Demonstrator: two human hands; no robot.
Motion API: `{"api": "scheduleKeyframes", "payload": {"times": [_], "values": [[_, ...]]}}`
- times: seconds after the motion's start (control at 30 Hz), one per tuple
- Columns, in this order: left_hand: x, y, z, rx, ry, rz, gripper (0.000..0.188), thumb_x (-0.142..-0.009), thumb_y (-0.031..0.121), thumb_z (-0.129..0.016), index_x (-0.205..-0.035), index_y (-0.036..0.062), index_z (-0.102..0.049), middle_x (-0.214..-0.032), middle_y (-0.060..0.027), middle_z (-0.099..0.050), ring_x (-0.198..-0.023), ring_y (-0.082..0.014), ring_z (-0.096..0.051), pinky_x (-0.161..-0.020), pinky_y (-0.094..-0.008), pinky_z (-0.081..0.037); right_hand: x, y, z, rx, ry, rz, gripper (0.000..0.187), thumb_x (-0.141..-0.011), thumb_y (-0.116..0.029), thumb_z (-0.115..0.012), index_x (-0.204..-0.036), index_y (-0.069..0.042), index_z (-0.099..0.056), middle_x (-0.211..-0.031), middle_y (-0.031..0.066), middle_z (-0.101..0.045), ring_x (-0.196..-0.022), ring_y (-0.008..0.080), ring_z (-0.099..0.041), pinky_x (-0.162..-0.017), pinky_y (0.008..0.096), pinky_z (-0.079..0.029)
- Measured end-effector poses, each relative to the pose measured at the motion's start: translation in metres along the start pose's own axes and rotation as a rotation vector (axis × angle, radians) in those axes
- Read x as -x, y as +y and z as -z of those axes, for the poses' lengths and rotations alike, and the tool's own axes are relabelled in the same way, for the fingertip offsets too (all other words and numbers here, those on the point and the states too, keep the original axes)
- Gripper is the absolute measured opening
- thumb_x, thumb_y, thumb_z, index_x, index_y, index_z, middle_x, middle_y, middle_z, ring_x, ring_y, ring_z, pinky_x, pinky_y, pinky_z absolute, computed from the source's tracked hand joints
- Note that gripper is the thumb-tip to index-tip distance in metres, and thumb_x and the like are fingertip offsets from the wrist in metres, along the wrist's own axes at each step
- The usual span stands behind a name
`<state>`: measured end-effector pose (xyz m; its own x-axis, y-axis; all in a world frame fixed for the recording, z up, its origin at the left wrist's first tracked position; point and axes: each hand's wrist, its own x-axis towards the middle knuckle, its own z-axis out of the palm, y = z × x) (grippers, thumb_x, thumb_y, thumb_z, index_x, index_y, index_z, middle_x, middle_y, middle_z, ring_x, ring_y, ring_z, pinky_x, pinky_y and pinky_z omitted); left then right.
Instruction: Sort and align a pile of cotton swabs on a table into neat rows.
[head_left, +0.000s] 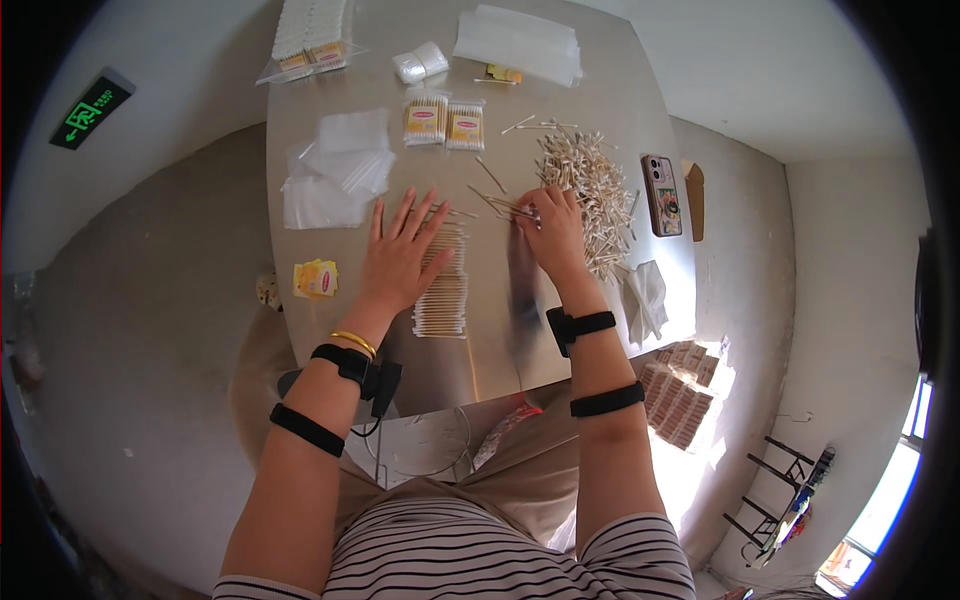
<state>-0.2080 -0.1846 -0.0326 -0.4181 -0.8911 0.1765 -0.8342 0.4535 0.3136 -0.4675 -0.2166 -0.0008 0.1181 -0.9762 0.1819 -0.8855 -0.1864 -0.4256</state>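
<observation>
Clear plastic bags point(432, 146) at upper middle hold white-tipped cotton swabs point(427, 100) and yellow cards point(465, 127). At centre, the left hand point(400, 262) lies flat over a neat swab row point(440, 306); the right hand point(553, 232) pinches loose swabs point(500, 202).

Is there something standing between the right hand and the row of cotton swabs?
Nothing visible stands between the right hand and the nearer part of the row of cotton swabs; the left hand partly covers its farther part.

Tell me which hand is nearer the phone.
Right. The right hand sits left of the phone, by the swab pile; the left hand is farther left, over the swab row.
</observation>
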Motion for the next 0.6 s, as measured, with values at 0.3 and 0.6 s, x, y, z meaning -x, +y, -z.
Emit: {"api": "scheduleKeyframes", "payload": {"times": [0.3,0.6], "values": [[0.001,-0.001,0.003,0.012,-0.051,0.011,0.066,-0.104,0.058,-0.036,-0.158,0.0197,-0.037,-0.165,-0.0031,-0.032,-0.154,-0.0249,-0.025,-0.126,-0.0572,-0.008,-0.022,-0.016,-0.024,-0.08,0.001,0.09,0.011,-0.079,-0.01,-0.075,-0.087,-0.012,-0.069,-0.093,0.0041,-0.064,-0.099,0.0294,-0.057,-0.091,0.0424,-0.046],[0.0,0.0,0.005,0.077,-0.006,0.012,0.066,-0.104,0.056,-0.037,-0.158,0.017,-0.038,-0.166,-0.0107,-0.03,-0.154,-0.0279,-0.027,-0.125,-0.0577,-0.01,-0.04,-0.048,-0.051,-0.133,-0.06,0.216,0.013,-0.079,-0.009,-0.075,-0.089,-0.013,-0.069,-0.094,0.004,-0.064,-0.098,0.0293,-0.057,-0.089,0.0424,-0.047]]}}
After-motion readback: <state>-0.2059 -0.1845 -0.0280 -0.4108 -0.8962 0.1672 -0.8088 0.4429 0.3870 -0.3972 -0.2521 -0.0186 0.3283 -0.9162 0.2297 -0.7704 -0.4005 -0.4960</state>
